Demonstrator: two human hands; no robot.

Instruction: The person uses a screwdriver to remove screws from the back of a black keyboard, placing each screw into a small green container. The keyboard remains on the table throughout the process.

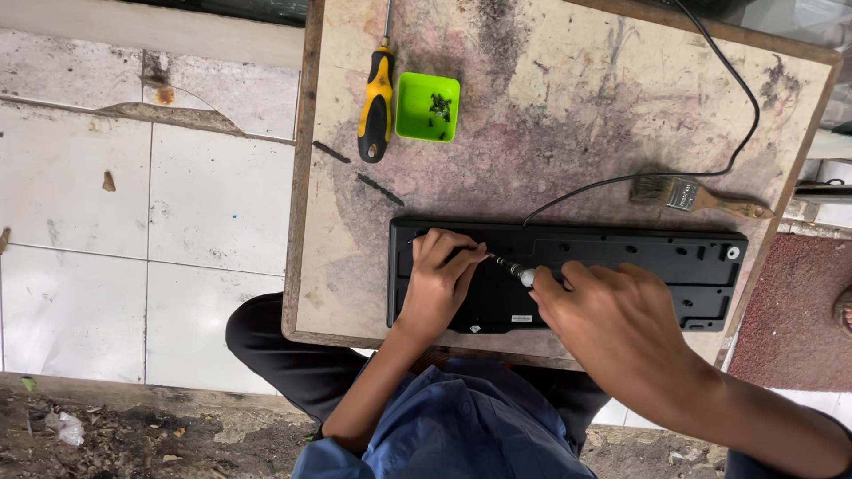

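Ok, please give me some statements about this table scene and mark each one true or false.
1. The black plastic keyboard lies with its back side up. True.
2. The square green plastic tray holds small dark screws. True.
3. The yellow-and-black screwdriver is in the right hand. False: it lies on the table beside the tray; the right hand holds a thin metal-shafted tool.
4. The wooden-handled paintbrush lies on the keyboard. False: it lies on the worn wooden table, beyond it.
5. The left hand rests on the keyboard. True.
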